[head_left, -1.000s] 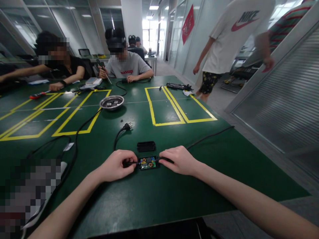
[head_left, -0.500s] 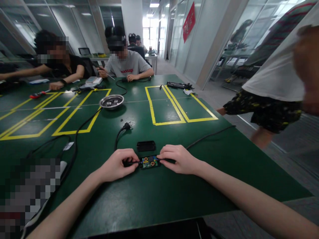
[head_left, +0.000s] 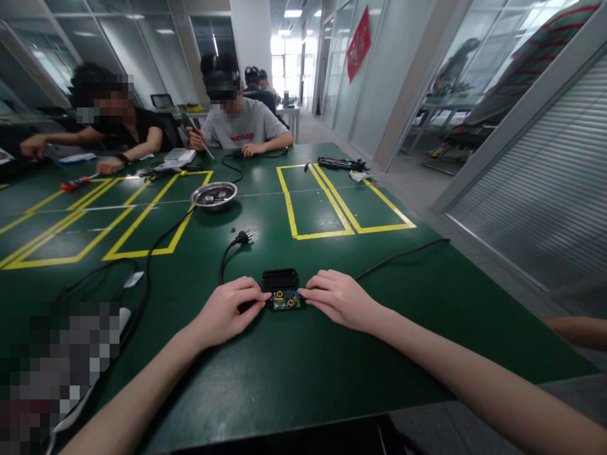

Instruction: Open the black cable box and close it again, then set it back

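Observation:
A small black plastic case lies on the green table, with a circuit board inside carrying two copper coils and coloured wires. At its left end, my left hand pinches where a black power cable with a plug meets the case. My right hand has thumb and fingers closed at the opposite end, on a second black cable that trails off to the right. Both cable ends are mostly hidden by my fingers. Just behind the case lies its black cover, hollow side up.
A metal bowl with small metal parts stands farther back. Yellow tape marks rectangles on the table. A folded black tripod-like object lies at the far edge. Two people sit opposite; a dark cable runs at left.
The case with its board has shifted slightly away from me, close to the cover, and both hands moved with it. The person walking at right has mostly left the view.

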Tool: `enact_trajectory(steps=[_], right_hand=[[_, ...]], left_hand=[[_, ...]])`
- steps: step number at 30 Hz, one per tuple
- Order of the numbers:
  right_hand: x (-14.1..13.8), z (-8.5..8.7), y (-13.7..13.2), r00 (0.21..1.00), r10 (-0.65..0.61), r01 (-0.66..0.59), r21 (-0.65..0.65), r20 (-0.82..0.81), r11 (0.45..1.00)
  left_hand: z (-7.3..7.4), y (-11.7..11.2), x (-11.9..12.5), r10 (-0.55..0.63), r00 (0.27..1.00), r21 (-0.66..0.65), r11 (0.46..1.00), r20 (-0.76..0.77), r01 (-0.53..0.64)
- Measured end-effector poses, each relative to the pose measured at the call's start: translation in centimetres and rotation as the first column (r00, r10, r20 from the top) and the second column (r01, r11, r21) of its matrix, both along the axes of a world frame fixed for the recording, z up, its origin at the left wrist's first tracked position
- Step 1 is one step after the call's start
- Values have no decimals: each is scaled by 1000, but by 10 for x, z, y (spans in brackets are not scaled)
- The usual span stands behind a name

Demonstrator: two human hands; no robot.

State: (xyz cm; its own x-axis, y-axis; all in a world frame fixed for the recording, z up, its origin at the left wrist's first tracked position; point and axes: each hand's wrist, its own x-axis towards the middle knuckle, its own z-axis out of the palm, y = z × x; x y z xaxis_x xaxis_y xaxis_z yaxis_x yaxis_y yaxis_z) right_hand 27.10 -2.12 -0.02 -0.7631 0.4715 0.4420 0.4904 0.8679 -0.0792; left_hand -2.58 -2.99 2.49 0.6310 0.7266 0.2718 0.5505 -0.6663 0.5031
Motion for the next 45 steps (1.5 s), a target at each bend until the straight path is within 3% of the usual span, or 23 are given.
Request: enact_trajectory(steps=[6,11,16,25,29,38,45], right_hand=[[-1,0,1,997,-34,29,-76,-66,997],[-1,-3,2,987,-110,90,-160,-118,983],[-2,-9,7,991,-111,89,-259,-75,962],[0,-1,6,947,-53,-76,-383,-317,921],[0,-3,5,931,-8,-139,-376,-364,916],[-2,-3,3,938,7,-143,-369,-348,918],[-1,-5,4,943,-81,-35,-337,-323,941]], left_hand=[[-1,-3,2,-7,1000,123,992,-17,9],[-8,2,3,127,992,178,975,26,-129],[-19,7,4,129,988,101,988,-81,-120],[-14,2,7,45,993,-32,999,112,-41],[-14,1,6,31,988,-24,999,152,-28],[-15,1,1,20,992,-25,1000,121,-17],[-12,0,2,-5,992,-29,1000,129,9]])
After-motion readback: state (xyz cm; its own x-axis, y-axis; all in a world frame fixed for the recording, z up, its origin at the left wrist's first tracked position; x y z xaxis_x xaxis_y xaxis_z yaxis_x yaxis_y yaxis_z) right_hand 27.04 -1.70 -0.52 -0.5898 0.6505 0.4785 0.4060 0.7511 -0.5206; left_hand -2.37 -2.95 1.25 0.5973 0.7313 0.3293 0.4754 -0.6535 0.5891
